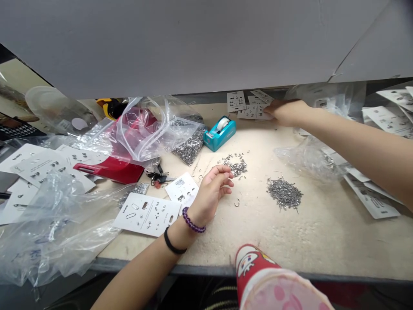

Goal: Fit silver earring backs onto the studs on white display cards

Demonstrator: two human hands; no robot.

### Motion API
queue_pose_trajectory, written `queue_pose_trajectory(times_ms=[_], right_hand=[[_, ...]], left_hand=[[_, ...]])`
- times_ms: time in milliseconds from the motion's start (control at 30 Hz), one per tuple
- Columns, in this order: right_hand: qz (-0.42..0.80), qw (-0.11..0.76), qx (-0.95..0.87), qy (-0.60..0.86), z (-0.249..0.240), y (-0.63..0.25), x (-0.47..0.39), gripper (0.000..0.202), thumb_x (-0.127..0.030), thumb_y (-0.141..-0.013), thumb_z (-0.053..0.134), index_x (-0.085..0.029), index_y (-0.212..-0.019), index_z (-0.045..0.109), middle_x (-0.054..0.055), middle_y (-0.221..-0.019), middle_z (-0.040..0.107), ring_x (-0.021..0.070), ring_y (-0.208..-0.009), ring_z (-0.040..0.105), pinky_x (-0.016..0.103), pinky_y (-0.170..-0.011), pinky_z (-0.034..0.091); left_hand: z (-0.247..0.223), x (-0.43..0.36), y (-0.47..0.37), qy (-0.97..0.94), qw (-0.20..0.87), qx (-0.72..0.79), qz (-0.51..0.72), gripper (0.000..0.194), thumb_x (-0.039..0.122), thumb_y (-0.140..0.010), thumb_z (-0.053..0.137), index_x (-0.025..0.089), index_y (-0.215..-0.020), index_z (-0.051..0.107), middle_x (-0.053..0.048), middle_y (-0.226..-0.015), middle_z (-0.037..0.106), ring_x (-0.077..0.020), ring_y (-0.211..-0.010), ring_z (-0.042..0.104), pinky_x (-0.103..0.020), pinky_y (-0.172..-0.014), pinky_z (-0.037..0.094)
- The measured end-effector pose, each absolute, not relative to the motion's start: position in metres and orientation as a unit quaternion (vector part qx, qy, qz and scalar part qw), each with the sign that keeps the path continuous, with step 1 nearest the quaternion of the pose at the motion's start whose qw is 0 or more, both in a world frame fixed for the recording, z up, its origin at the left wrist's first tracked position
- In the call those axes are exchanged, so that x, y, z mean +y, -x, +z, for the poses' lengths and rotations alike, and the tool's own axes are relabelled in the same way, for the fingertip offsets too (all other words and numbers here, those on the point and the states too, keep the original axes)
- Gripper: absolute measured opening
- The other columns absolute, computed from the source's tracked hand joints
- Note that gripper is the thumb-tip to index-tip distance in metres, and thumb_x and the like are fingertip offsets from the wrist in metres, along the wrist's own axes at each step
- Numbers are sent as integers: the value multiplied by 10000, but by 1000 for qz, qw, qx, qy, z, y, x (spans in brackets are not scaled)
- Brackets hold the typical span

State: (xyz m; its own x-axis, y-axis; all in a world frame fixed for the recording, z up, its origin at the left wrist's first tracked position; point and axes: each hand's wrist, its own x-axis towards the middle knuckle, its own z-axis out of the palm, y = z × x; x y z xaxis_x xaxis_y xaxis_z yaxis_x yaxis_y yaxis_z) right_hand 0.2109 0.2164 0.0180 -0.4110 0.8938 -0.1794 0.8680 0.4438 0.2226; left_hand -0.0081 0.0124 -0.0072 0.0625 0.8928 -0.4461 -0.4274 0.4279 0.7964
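My left hand [217,186] rests over the table, its fingers loosely curled and slightly apart, with nothing visible in them. A purple bead bracelet [192,220] and a black band [172,242] circle that wrist. Just beyond its fingertips lies a small pile of metal earring parts [237,165]. My right hand [287,112] reaches to the back, its fingers closed at the edge of an earring card [253,112] among several others; the fingertips are partly hidden. White earring cards [148,214] lie beside my left wrist. A larger heap of metal pins [284,193] sits to the right.
A teal tape dispenser [220,133] stands at the middle back. Clear plastic bags [142,133], a red curved piece [111,169] and more cards cover the left. Cards [371,198] and a crumpled bag [311,159] lie right. A sleeve cover [284,288] shows in front.
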Motion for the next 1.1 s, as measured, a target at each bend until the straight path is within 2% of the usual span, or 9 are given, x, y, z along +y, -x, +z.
queue_pose_trajectory(times_ms=[133,267,333,533,700,800,900,1000,1100], right_hand=[[74,110,822,-554,26,-209,214,429,-256,-880,284,0,-1053,583,122,-1063,574,172,-990,522,280,-627,308],[116,71,787,-602,40,-207,212,647,-426,-859,189,75,-940,590,149,-959,597,197,-949,540,323,-586,276],[129,55,778,-612,46,-207,204,692,-442,-853,138,71,-906,599,139,-901,609,193,-923,551,331,-569,259],[215,-28,801,-557,58,-206,158,446,-231,-892,205,-66,-900,620,78,-843,635,101,-784,547,284,-527,191],[280,-63,819,-498,78,-207,119,341,-212,-854,313,-114,-736,617,49,-665,615,79,-587,488,257,-479,146],[273,-114,834,-465,78,-202,93,281,-246,-842,397,-156,-736,641,41,-646,633,111,-546,506,249,-438,182],[230,-213,854,-415,58,-191,64,230,-224,-840,452,-177,-734,651,35,-676,663,146,-587,560,263,-434,291],[148,-272,877,-366,31,-178,40,181,-184,-833,478,-202,-861,656,30,-792,688,164,-660,594,292,-525,416],[59,-281,912,-295,13,-170,28,196,-174,-824,502,-204,-960,640,40,-843,689,175,-700,612,309,-588,473]], left_hand=[[-8,13,9,-237,691,486,479,117,187,-690,567,173,-797,522,24,-730,532,-48,-582,498,-158,-507,389],[-10,13,8,-240,700,484,467,102,169,-698,555,172,-795,526,26,-728,524,-43,-578,494,-154,-506,385],[-10,13,8,-245,705,483,458,99,161,-703,549,171,-799,529,26,-728,519,-42,-583,496,-152,-510,387],[-11,12,8,-254,713,480,443,101,171,-710,554,167,-805,522,20,-735,518,-52,-594,504,-159,-512,402],[-9,11,8,-263,729,455,439,93,190,-731,538,164,-818,519,5,-750,537,-67,-599,517,-180,-519,425],[-8,11,9,-282,739,428,438,99,222,-750,537,163,-829,530,-6,-770,551,-72,-610,526,-190,-533,437],[-6,9,9,-311,748,403,426,151,269,-766,539,168,-879,540,-30,-830,573,-89,-653,544,-212,-564,458],[-4,6,9,-333,753,373,429,249,329,-768,541,182,-969,530,-70,-994,570,-125,-744,566,-256,-610,486],[-2,4,7,-355,734,372,444,335,365,-740,580,195,-1021,512,-78,-1067,536,-158,-823,570,-286,-642,502]])
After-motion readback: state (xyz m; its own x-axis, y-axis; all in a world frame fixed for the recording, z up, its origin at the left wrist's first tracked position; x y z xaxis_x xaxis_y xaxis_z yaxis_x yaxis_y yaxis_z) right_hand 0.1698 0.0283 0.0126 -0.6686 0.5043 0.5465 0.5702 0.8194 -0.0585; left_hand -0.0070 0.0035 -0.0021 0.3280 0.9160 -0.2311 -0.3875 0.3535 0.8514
